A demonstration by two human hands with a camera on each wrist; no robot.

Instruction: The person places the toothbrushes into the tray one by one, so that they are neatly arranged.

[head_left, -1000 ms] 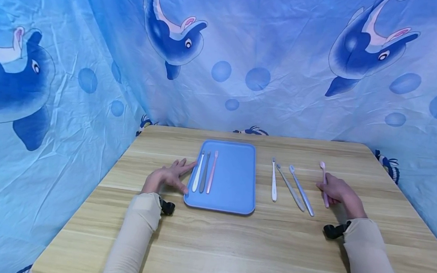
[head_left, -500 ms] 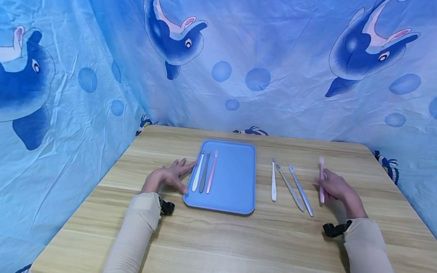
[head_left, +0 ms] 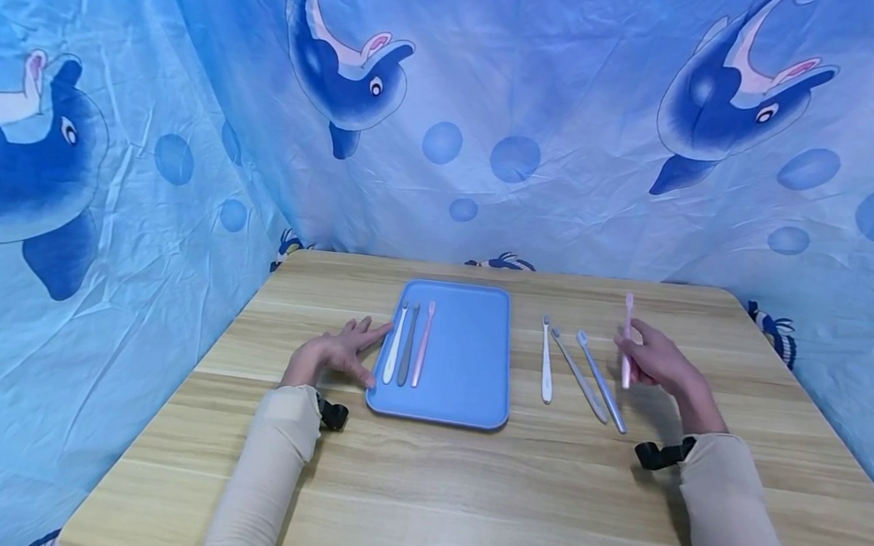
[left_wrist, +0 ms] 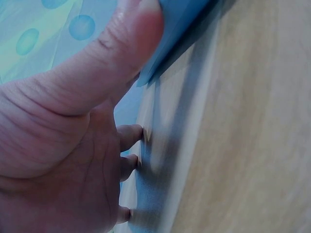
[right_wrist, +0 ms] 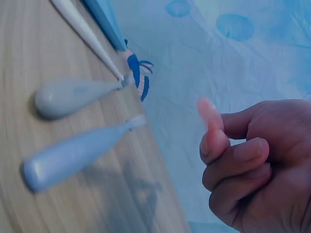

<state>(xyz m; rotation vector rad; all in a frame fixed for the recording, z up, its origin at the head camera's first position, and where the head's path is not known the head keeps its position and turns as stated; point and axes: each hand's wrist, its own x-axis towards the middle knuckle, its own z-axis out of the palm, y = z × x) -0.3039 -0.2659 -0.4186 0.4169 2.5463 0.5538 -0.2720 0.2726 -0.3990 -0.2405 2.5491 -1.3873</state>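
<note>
My right hand pinches a pink toothbrush by its handle, bristle head pointing away, above the table at the right. In the right wrist view the handle's pink end shows between thumb and index finger. My left hand lies spread at the left edge of a blue tray, thumb and index finger touching its rim. The left wrist view has the thumb against the tray's side, other fingertips down on the wood. Inside the tray, side by side at the left, are white, grey and pink toothbrushes.
Between tray and right hand, a white toothbrush, a grey toothbrush and a blue toothbrush lie on the wooden table. Blue dolphin-print cloth hangs behind the table and along its left.
The right hand has lifted the pink toothbrush off the table and moved it left and away from the body. The left hand and the tray keep their place.
</note>
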